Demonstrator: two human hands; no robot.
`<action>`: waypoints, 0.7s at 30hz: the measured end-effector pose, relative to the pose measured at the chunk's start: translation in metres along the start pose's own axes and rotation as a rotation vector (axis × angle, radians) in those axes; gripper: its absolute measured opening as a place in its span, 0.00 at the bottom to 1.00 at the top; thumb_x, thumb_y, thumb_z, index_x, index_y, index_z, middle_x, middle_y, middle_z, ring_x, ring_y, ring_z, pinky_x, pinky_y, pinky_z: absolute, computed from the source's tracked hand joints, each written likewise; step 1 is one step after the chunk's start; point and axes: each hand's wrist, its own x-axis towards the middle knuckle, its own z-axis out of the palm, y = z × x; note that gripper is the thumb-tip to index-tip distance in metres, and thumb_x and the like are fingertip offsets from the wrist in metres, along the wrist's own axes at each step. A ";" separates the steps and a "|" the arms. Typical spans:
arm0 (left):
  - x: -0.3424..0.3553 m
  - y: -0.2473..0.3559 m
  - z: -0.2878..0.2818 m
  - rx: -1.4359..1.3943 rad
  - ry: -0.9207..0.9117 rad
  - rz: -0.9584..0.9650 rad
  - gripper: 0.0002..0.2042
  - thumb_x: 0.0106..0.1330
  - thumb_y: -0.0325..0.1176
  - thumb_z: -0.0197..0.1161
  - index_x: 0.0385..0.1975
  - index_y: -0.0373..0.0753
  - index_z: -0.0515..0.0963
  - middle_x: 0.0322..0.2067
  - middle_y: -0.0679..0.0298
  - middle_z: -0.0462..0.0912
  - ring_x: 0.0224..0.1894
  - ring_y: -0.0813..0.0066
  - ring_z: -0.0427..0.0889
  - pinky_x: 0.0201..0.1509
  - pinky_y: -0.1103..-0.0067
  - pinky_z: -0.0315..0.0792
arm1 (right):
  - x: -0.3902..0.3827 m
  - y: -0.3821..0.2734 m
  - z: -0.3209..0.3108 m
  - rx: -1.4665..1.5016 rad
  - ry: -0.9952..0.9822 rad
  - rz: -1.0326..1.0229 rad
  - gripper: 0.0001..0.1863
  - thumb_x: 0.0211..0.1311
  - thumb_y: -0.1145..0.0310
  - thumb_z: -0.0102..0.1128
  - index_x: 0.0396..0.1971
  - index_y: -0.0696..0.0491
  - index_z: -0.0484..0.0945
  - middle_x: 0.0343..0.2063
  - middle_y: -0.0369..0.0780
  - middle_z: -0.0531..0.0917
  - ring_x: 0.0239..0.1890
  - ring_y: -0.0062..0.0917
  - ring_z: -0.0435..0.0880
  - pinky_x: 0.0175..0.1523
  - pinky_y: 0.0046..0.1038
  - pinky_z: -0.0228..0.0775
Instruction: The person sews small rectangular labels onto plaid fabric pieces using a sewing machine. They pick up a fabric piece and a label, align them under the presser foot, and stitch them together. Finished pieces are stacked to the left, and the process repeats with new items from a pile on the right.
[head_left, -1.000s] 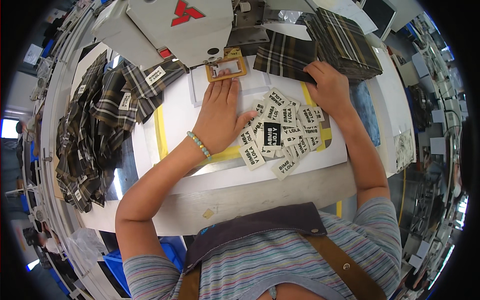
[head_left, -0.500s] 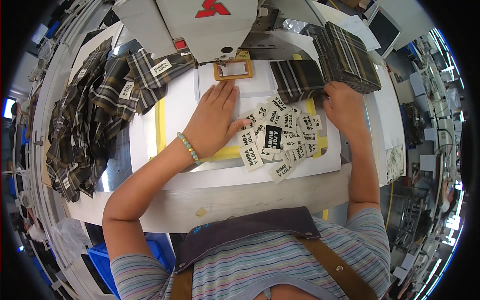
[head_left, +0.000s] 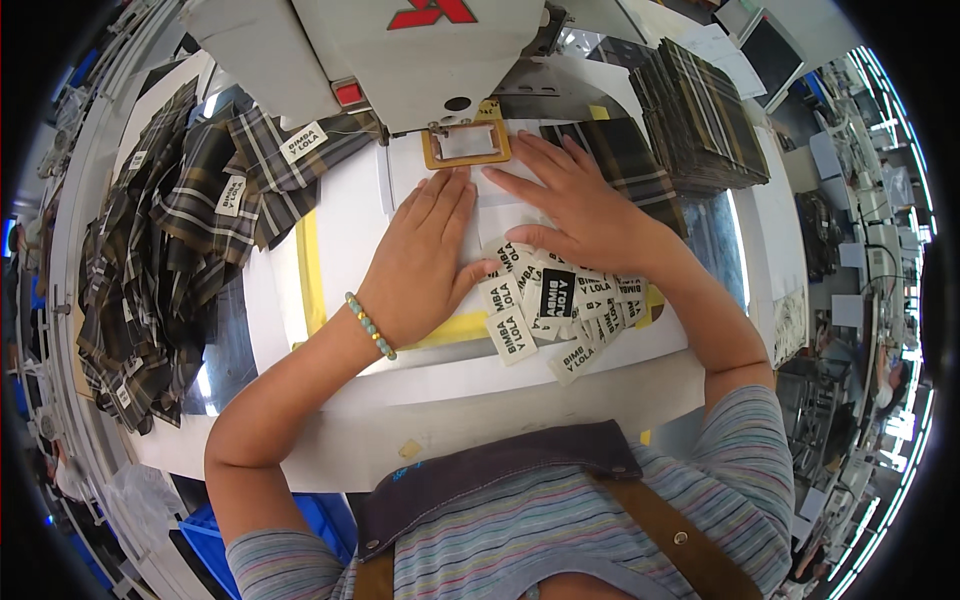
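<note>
My left hand [head_left: 420, 250] lies flat on the white sheet [head_left: 345, 235], fingers stretched out, their tips just short of the sewing machine's yellow clamp frame [head_left: 433, 150]. To its right my right hand [head_left: 585, 210] spreads its fingers over the same sheet, the tips close to the frame's right side; I see nothing gripped in it. Dark plaid fabric [head_left: 625, 155] lies beyond the right hand, which hides part of it. Below that hand is a loose heap of cream labels [head_left: 512, 335], with one black label [head_left: 556, 293] on top.
The white sewing machine head [head_left: 420, 65] stands over the frame. Sewn plaid pieces with labels [head_left: 190, 215] are heaped at the left. A tall stack of plaid pieces [head_left: 715, 115] stands at the back right. A blue bin [head_left: 325, 515] sits below the table's front edge.
My right hand has moved left from the plaid fabric's near corner to beside the clamp frame, and its fingers have spread. My left hand stays flat in nearly the same place.
</note>
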 end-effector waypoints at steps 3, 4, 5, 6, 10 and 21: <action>-0.003 0.000 -0.002 -0.045 -0.019 -0.026 0.40 0.71 0.46 0.69 0.73 0.22 0.62 0.76 0.39 0.62 0.79 0.40 0.59 0.84 0.55 0.54 | 0.008 0.002 0.007 -0.014 0.010 -0.012 0.41 0.80 0.40 0.50 0.78 0.56 0.64 0.78 0.52 0.63 0.83 0.44 0.54 0.84 0.56 0.40; -0.003 0.000 -0.004 -0.067 -0.027 -0.037 0.41 0.70 0.46 0.69 0.73 0.22 0.62 0.76 0.39 0.62 0.79 0.40 0.59 0.84 0.55 0.54 | 0.007 0.001 0.007 -0.009 0.015 -0.003 0.41 0.80 0.40 0.50 0.78 0.58 0.64 0.78 0.52 0.64 0.83 0.44 0.54 0.84 0.55 0.40; -0.003 0.000 -0.006 -0.088 -0.034 -0.047 0.41 0.70 0.46 0.69 0.74 0.22 0.61 0.77 0.40 0.61 0.80 0.40 0.58 0.84 0.55 0.53 | 0.005 0.000 0.007 -0.004 0.019 0.006 0.41 0.80 0.41 0.50 0.77 0.59 0.64 0.78 0.51 0.64 0.83 0.43 0.55 0.84 0.55 0.40; -0.004 0.000 -0.008 -0.087 -0.052 -0.047 0.41 0.70 0.46 0.69 0.74 0.23 0.61 0.77 0.40 0.61 0.80 0.40 0.58 0.84 0.55 0.53 | 0.004 -0.003 0.007 0.013 0.023 0.012 0.41 0.80 0.41 0.50 0.77 0.60 0.64 0.78 0.51 0.64 0.83 0.43 0.55 0.84 0.55 0.40; -0.003 0.002 -0.016 -0.095 -0.108 -0.052 0.41 0.70 0.46 0.68 0.75 0.24 0.60 0.78 0.41 0.60 0.81 0.40 0.57 0.83 0.55 0.54 | -0.002 -0.007 -0.006 0.091 -0.001 0.036 0.39 0.80 0.45 0.53 0.75 0.62 0.65 0.76 0.50 0.67 0.83 0.42 0.56 0.84 0.53 0.41; -0.003 0.003 -0.034 -0.098 -0.016 -0.005 0.27 0.64 0.40 0.75 0.60 0.31 0.80 0.62 0.50 0.83 0.68 0.43 0.78 0.68 0.58 0.75 | -0.020 0.015 -0.068 0.466 -0.051 -0.199 0.25 0.71 0.52 0.67 0.54 0.59 0.85 0.56 0.46 0.87 0.64 0.44 0.82 0.71 0.48 0.69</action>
